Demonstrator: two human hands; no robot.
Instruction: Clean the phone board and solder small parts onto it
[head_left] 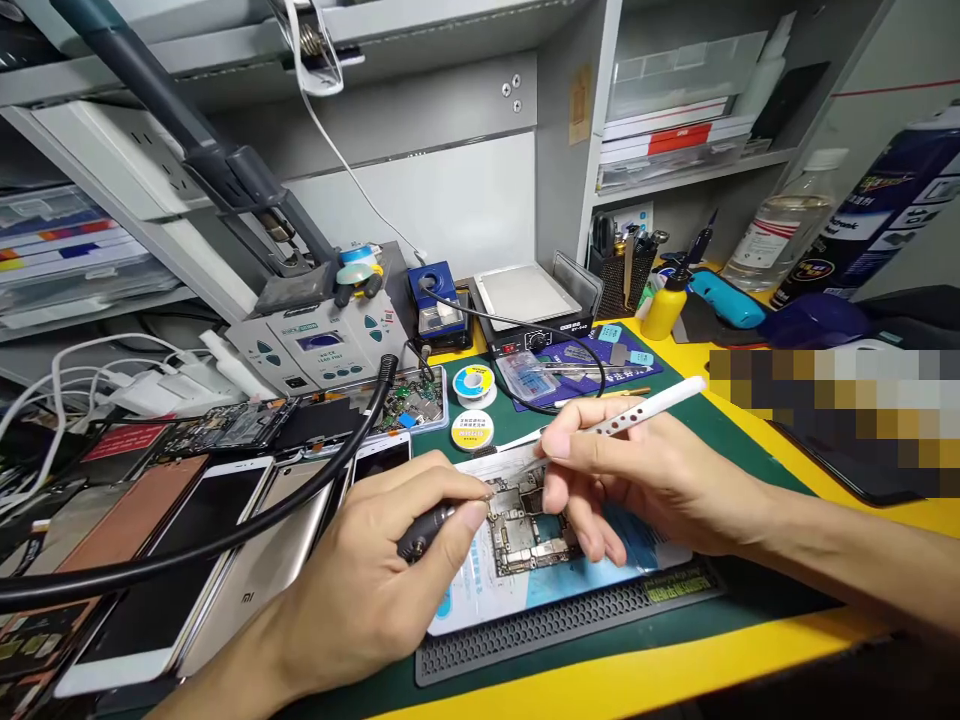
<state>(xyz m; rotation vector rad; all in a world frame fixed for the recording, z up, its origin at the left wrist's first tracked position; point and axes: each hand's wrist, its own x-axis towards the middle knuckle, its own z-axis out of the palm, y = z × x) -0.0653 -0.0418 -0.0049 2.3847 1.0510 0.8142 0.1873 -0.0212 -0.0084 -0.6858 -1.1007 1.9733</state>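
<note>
Closest to my lens is the left hand, its thumb and forefinger pinching a black tool handle pen-style near the left edge of a bare phone logic board. From my remote seat I see that board lying on a white-and-blue sheet, which overlaps a grey honeycomb-patterned mat. The right hand pinches a slim white tool with a perforated handle between thumb and forefinger, its other fingers loosely curled over the board's right side.

I judge the work to be midway: the board is already out of any phone housing, and both tools are at it, so the fine handling looks unfinished. Whether any joint or chip has been dealt with, I can't tell; the fingers hide part of the board. Returning it to a housing is not yet done. Just beyond sits a solder spool.
</note>
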